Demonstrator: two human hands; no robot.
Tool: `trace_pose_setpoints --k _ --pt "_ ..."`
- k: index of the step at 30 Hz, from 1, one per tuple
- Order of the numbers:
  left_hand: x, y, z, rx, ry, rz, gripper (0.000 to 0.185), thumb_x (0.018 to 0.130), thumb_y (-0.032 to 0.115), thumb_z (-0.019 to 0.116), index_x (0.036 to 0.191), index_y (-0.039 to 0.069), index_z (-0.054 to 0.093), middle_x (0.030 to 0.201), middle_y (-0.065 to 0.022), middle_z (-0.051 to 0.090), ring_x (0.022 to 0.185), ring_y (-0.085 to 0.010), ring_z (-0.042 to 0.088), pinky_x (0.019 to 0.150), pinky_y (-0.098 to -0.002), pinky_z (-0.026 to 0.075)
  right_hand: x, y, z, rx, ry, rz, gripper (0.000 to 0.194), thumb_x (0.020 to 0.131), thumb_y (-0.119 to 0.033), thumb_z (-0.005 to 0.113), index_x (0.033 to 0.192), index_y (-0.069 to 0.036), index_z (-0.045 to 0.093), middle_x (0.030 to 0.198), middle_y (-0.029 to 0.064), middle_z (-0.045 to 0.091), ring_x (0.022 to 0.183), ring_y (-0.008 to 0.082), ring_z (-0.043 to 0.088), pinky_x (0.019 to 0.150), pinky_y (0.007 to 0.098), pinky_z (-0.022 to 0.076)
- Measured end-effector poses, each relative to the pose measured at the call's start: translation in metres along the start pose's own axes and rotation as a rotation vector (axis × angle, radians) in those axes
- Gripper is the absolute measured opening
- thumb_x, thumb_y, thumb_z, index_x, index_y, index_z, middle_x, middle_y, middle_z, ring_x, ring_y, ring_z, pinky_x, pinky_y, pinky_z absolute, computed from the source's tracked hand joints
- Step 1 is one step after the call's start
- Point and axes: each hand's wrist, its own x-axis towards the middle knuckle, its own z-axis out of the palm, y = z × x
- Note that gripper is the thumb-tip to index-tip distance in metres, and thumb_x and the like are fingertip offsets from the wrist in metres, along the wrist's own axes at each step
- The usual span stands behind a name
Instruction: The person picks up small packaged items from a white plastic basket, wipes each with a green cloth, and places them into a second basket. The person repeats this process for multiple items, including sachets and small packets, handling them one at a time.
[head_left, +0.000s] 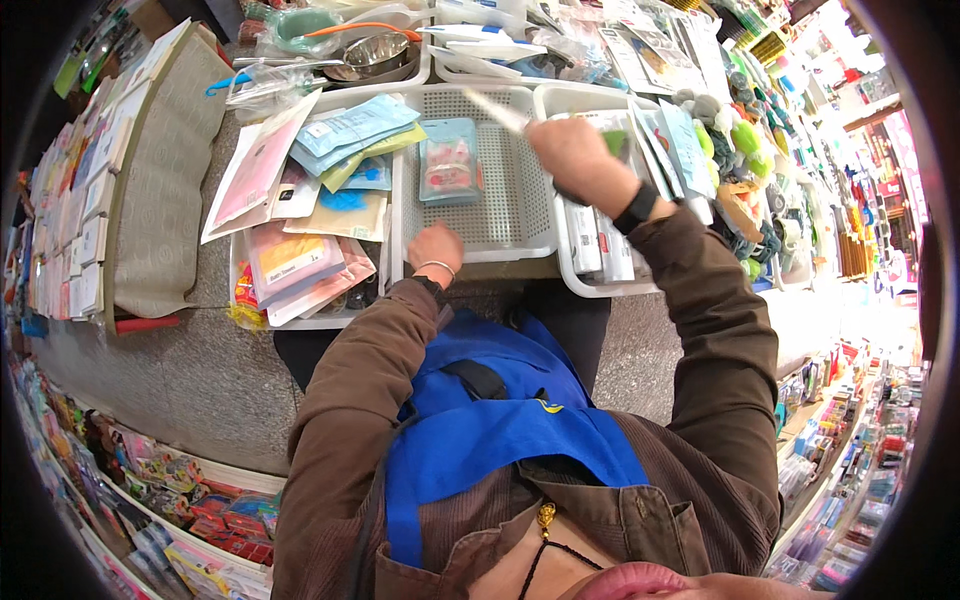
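My right hand is raised over the right side of a white perforated plastic basket. It grips a thin, pale, elongated item, too blurred to name, which points to the far left. Down at the basket's near left corner is my left hand, its fingers curled and mostly hidden from me; whether it grips the rim I cannot tell. Inside the basket, towards the left, lies a light-blue package with pink and red contents showing through.
To the left, a white basket is heaped with flat packets, among them a packaged bath towel. A right-hand basket holds boxed and bagged goods. Steel bowls sit farther back. Plush toys crowd the right; stacked packets stand far left.
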Motion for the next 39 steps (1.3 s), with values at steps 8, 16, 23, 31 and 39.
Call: trace_pose_setpoints --k 8,16,23,31,39 --pt "0.000 0.000 -0.001 -0.045 0.002 0.000 0.022 0.085 0.024 0.052 0.089 0.007 0.065 0.084 -0.0194 0.068 0.080 -0.0365 0.067 0.072 -0.0475 0.053 0.061 -0.070 0.116 -0.083 0.035 -0.174 0.027 0.082 -0.013 0.056 0.101 0.006 0.060 0.071 0.0091 0.069 0.065 0.0212 0.069 0.055 0.0321 0.0535" --pt "-0.002 -0.001 -0.001 -0.066 0.008 0.017 0.019 0.084 0.022 0.053 0.090 0.008 0.064 0.084 -0.0167 0.068 0.079 -0.0352 0.067 0.072 -0.0458 0.053 0.102 -0.114 0.176 0.022 0.022 -0.043 0.046 0.083 -0.013 0.055 0.123 0.008 0.049 0.077 0.0060 0.068 0.070 0.0189 0.068 0.055 0.0304 0.0521" --pt "-0.002 0.001 -0.003 -0.009 0.000 0.032 0.021 0.085 0.026 0.054 0.090 0.008 0.063 0.084 -0.0143 0.067 0.079 -0.0324 0.067 0.071 -0.0423 0.053 0.106 -0.134 0.186 0.092 0.068 -0.096 0.048 0.081 -0.011 0.057 0.126 0.001 0.047 0.080 0.0059 0.067 0.072 0.0203 0.067 0.057 0.0299 0.0519" --pt "-0.001 0.002 -0.002 -0.012 0.015 0.017 0.023 0.085 0.026 0.053 0.089 0.008 0.064 0.084 -0.0151 0.068 0.079 -0.0328 0.067 0.071 -0.0430 0.053 0.102 -0.135 0.182 0.142 0.108 -0.157 0.051 0.076 -0.014 0.063 0.123 0.000 0.049 0.080 0.0060 0.065 0.075 0.0212 0.066 0.060 0.0325 0.0523" --pt "0.001 0.005 0.003 0.042 0.018 0.011 0.022 0.087 0.028 0.049 0.086 0.011 0.063 0.083 -0.0157 0.068 0.078 -0.0365 0.066 0.068 -0.0489 0.051 0.068 -0.102 0.089 0.340 -0.012 -0.113 0.016 0.078 -0.014 0.058 0.086 -0.006 0.069 0.082 0.0131 0.070 0.078 0.0283 0.069 0.069 0.0390 0.0539"
